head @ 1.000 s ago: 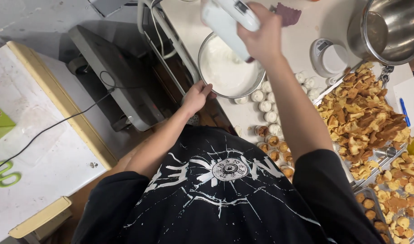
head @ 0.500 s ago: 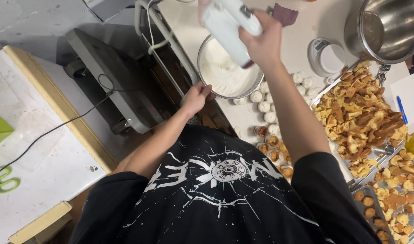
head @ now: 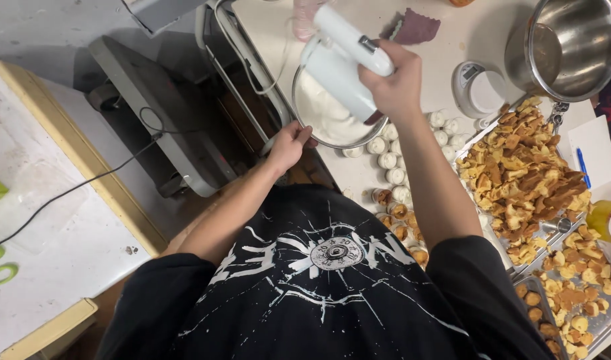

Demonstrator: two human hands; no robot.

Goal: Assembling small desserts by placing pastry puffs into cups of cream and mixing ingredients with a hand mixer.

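Note:
My right hand [head: 395,83] grips the handle of a white electric hand mixer [head: 342,57] held over a metal mixing bowl [head: 304,123] of white cream. The mixer's lower end is hidden in the bowl. My left hand [head: 289,145] rests on the bowl's near rim at the table edge. The mixer's cord [head: 252,73] loops off to the left of the bowl.
Small round white and browned pastries [head: 393,177] lie beside the bowl. Trays of golden pastry pieces [head: 525,173] fill the right side. A large steel pot [head: 569,43], a white kitchen scale [head: 479,90], a purple cloth [head: 415,28] and a yellow tape roll [head: 609,220] stand around.
The mixer has come down from above the bowl into the cream. My left hand has shifted onto the bowl's rim.

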